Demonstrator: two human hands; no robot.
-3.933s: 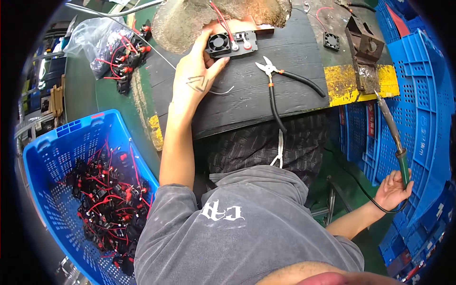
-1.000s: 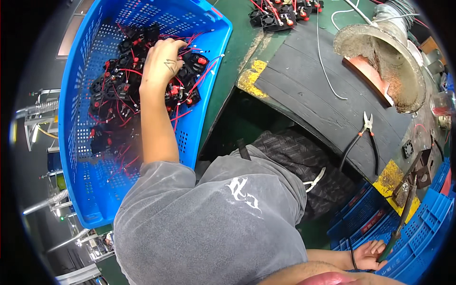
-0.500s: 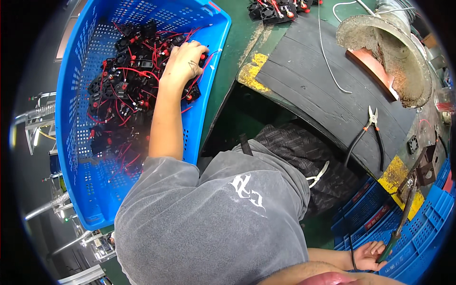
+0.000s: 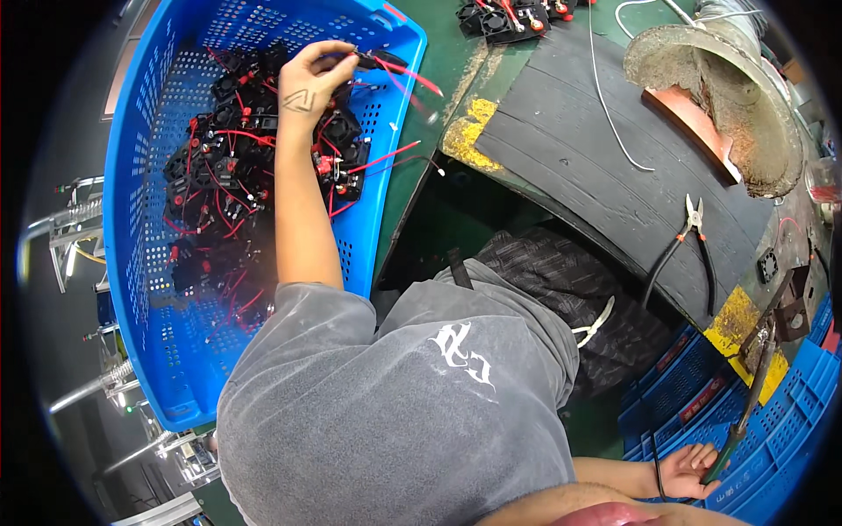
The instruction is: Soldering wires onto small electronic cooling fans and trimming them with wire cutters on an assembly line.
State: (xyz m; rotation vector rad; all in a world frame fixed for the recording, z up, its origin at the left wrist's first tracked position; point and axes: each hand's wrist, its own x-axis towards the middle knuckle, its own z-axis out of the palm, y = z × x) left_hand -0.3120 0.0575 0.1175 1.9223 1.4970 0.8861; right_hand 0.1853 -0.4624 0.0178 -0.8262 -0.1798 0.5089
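Observation:
My left hand is raised over the blue crate, thumb and fingers pinched on a small black part with red wires. The part's far end is blurred, and its wires trail out to the right. Under the hand lies a heap of small black fans with red wires. At the lower right, my right hand is closed around the green handle of a soldering iron. Its metal shaft points up toward a brown metal holder at the bench corner.
The blue perforated crate stands on the left. Pliers with black handles lie on the dark board. Behind them are a crusted, funnel-shaped duct and a loose white wire. More black fans sit at the far edge. Blue crates stand low right.
My left hand has lifted out of the heap, upward and slightly left, bringing the black part with red wires along. The right hand and soldering iron have hardly moved.

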